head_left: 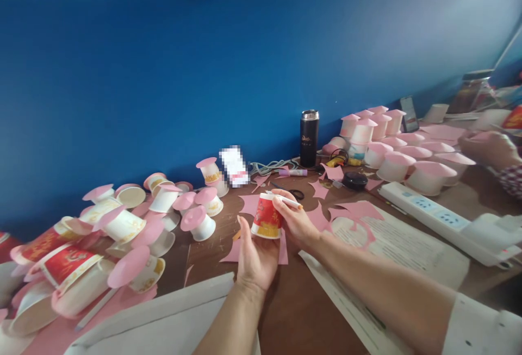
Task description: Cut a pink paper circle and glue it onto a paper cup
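Far left: heaped cups [73,263], some cut off by the edge. Centre: left hand [260,261] palm-up beneath a red-and-gold cup [267,216], fingers hidden, closure impossible to tell. At its rim: right hand [297,221] clamped on a pen [292,201], forearm slanting. Far right: co-worker's sleeve [512,181], cut off.

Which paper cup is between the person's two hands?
The red-and-gold cup between the left hand and right hand; the other cups are apart from both.
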`<state>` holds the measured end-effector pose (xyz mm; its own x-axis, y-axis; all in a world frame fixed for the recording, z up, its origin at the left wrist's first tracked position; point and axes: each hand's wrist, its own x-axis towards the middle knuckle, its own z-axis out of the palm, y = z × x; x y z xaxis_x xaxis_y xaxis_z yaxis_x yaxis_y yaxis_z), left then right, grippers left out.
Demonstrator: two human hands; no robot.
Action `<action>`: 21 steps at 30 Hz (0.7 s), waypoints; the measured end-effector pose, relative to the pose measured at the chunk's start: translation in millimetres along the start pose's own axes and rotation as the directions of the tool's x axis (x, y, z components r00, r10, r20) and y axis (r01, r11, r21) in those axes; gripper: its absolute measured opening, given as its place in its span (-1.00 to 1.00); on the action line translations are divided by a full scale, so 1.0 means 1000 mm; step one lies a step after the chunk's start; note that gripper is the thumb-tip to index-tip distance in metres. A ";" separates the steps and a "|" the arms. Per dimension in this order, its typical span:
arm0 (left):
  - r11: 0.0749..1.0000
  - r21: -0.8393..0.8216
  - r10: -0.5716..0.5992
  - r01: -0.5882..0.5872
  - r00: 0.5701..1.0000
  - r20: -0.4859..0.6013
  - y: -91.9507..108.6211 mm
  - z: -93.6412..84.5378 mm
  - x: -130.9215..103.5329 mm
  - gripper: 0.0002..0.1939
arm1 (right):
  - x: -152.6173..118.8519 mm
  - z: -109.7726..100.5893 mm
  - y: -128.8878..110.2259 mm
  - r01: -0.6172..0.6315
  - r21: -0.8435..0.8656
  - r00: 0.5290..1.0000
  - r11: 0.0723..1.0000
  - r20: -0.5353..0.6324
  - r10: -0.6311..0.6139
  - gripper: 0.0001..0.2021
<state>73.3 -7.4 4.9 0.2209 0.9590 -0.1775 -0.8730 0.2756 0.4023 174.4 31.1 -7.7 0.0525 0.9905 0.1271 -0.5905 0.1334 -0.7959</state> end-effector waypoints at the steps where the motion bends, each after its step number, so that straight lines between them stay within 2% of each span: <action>1: 1.000 -0.007 0.014 -0.014 1.000 -0.009 0.000 0.000 0.001 -0.47 | -0.002 0.001 0.001 0.005 -0.020 1.000 1.000 0.026 -0.005 -0.60; 4: 1.000 -0.020 0.020 -0.020 1.000 -0.016 0.002 -0.001 0.003 -0.48 | -0.005 0.003 0.002 0.044 -0.105 0.997 0.993 0.074 -0.036 -0.63; 9: 1.000 0.001 0.023 -0.023 1.000 -0.022 0.013 -0.002 0.004 -0.47 | -0.002 -0.002 0.003 0.101 -0.210 0.994 0.972 0.068 -0.089 -0.62; 13: 0.997 -0.011 0.072 -0.073 0.996 -0.050 0.021 -0.004 0.007 -0.47 | -0.003 -0.008 -0.002 0.253 -0.327 0.967 0.911 0.054 -0.250 -0.67; 15: 0.994 -0.006 0.105 -0.106 0.991 -0.080 0.022 -0.007 0.010 -0.50 | -0.007 -0.009 -0.007 0.349 -0.427 0.935 0.834 0.096 -0.342 -0.74; 17: 0.992 -0.002 0.122 -0.123 0.984 -0.130 0.023 -0.009 0.013 -0.56 | -0.014 -0.009 -0.012 0.454 -0.513 0.887 0.729 0.188 -0.421 -0.75; 21: 0.994 -0.013 0.106 -0.111 0.971 -0.213 0.024 -0.011 0.015 -0.68 | -0.024 -0.007 -0.021 0.648 -0.628 0.753 0.432 0.443 -0.486 -0.71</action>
<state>51.2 12.5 2.1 0.0293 0.9466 -0.3210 -0.8976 0.1662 0.4083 191.6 5.1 1.7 -0.0306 0.6665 0.7448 0.2844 0.7202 -0.6328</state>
